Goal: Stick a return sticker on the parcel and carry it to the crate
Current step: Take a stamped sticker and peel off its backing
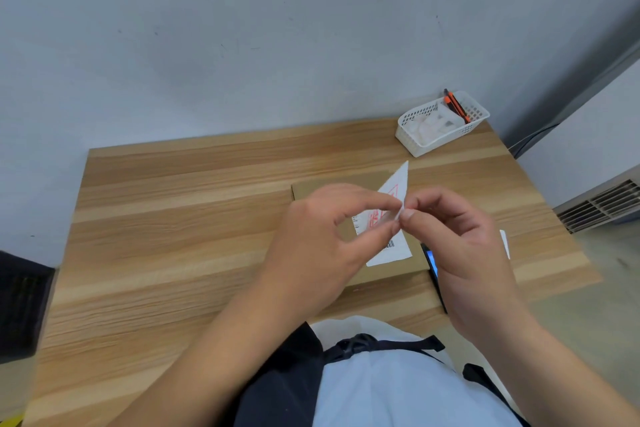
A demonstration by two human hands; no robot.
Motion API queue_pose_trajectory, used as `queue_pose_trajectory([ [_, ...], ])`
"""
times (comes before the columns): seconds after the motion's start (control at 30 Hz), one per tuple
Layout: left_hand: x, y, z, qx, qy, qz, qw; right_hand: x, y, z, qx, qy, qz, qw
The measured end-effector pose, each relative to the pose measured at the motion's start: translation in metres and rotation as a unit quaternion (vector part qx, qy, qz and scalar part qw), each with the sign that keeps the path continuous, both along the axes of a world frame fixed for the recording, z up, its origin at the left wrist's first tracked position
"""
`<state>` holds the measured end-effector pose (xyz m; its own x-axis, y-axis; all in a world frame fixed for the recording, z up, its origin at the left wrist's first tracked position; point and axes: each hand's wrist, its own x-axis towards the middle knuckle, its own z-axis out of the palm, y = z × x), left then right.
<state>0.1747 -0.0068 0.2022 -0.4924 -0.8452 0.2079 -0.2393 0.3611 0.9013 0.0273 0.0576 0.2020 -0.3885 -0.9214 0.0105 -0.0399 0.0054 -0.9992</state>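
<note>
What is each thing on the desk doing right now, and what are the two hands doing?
Sticker: off the parcel, held up, pinched at one edge by both hands.
Parcel: flat on the table, closed, shipping label on top.
Left hand: fingers pinching the sticker.
Right hand: fingers pinching the same edge.
White basket: upright at the table's far corner, orange-black tool sticking out.
Phone: lying beside the parcel, screen lit.

Wooden table [173, 218] before you, white basket [441, 128] at its far right corner, orange-black pen [457, 107] inside, phone [433, 263] at your right.
</note>
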Motion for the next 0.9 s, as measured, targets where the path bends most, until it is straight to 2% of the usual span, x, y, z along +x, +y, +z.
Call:
queue_pose_trajectory([
  [0.2,-0.004,0.002,-0.003,0.026,0.034,0.005,0.999,0.0,0.0,-0.001,0.007,-0.026,-0.014,1.0],
  [0.53,-0.005,0.001,-0.005,0.107,0.038,-0.009,0.993,0.002,0.003,0.001,0.007,-0.041,-0.058,0.997],
  [0.77,-0.007,-0.004,-0.011,0.212,0.121,-0.024,0.97,0.005,0.003,-0.003,0.03,0.043,-0.077,0.996],
  [0.9,-0.01,-0.005,-0.015,0.214,0.125,-0.021,0.969,0.007,0.002,-0.004,0.034,0.039,-0.087,0.995],
])
